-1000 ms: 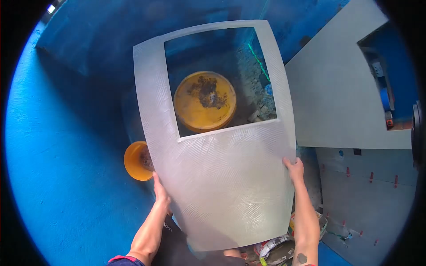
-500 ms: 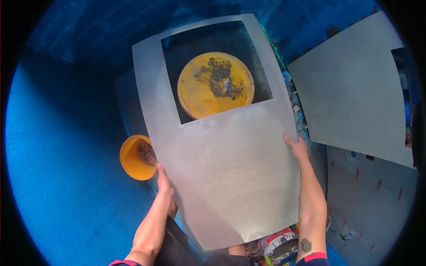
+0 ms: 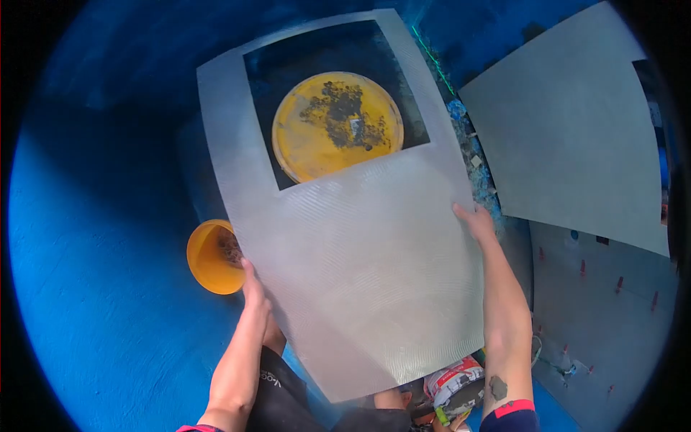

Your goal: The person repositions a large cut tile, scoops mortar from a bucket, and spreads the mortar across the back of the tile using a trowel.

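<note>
Between my two hands is a large grey tile [image 3: 360,273] with a rectangular cut-out near its far end. Fine curved ridges mark its upper face. My left hand [image 3: 252,282] grips the left edge, thumb on top and fingers hidden underneath. On the opposite edge, my right hand [image 3: 476,222] holds it the same way, fingers out of sight. Through the cut-out shows a round yellow lid [image 3: 309,155] with dark grey smears. An orange bucket [image 3: 209,263] with brownish matter inside stands just beyond my left hand, partly covered by the tile.
Blue floor [image 3: 101,302] spreads along the left. At the right stands another large grey tile [image 3: 568,137] with a cut-out, and below it a grey tiled surface [image 3: 597,302] with red clips. A green laser line [image 3: 434,61] crosses the far side. A printed bag [image 3: 457,385] lies near my right forearm.
The tile and both hands have shifted slightly left and farther from me in view. The surroundings have also shifted a little. Both hands keep their hold.
</note>
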Tool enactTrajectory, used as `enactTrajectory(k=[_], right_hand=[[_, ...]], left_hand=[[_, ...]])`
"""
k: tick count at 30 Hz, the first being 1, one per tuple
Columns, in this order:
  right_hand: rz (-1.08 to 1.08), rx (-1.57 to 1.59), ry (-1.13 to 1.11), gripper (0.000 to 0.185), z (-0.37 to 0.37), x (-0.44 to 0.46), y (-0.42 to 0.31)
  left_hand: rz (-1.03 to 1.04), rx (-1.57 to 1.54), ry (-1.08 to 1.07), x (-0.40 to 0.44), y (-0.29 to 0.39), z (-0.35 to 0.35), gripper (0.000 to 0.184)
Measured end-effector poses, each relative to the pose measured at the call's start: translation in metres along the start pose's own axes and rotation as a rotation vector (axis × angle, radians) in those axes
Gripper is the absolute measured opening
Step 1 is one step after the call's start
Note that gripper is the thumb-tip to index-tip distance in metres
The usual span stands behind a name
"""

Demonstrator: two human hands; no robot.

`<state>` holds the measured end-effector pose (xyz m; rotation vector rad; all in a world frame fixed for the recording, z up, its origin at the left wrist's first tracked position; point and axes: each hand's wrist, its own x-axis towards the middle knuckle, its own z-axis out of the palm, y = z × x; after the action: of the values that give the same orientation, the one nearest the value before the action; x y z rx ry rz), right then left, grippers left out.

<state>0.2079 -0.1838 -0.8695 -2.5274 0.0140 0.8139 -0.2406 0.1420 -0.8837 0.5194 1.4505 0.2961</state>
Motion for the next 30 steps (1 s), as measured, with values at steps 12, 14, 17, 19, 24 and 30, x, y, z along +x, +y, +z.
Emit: enactTrajectory(k=[12,14,17,19,24,30], right_hand=[[-0.017,-0.097,-0.025,0.083,0.012,0.023,-0.002],[0.038,0.028,-0.150,0.086,0.002,0.011,-0.018],[-0.045,-0.112,-0.006,0.088,0.003,-0.004,-0.020],[-0.043,-0.120,-0.016,0.090,0.002,-0.007,-0.009],[-0.083,-0.068,0.085,0.082,0.019,-0.034,0.058],[-0.051,-0.049,0.565,0.056,0.026,-0.173,0.126]], left_hand=[[-0.069,0.009,0.052,-0.015,0.017,0.009,0.079],[-0.044,0.039,0.047,-0.003,0.008,-0.001,0.081],[-0.015,0.068,0.033,0.001,0.007,-0.005,0.082],[-0.020,0.086,0.033,-0.001,0.009,-0.003,0.081],[0.123,0.255,0.027,-0.013,0.006,0.001,0.077],[-0.015,0.370,0.000,-0.003,-0.008,-0.019,0.073]])
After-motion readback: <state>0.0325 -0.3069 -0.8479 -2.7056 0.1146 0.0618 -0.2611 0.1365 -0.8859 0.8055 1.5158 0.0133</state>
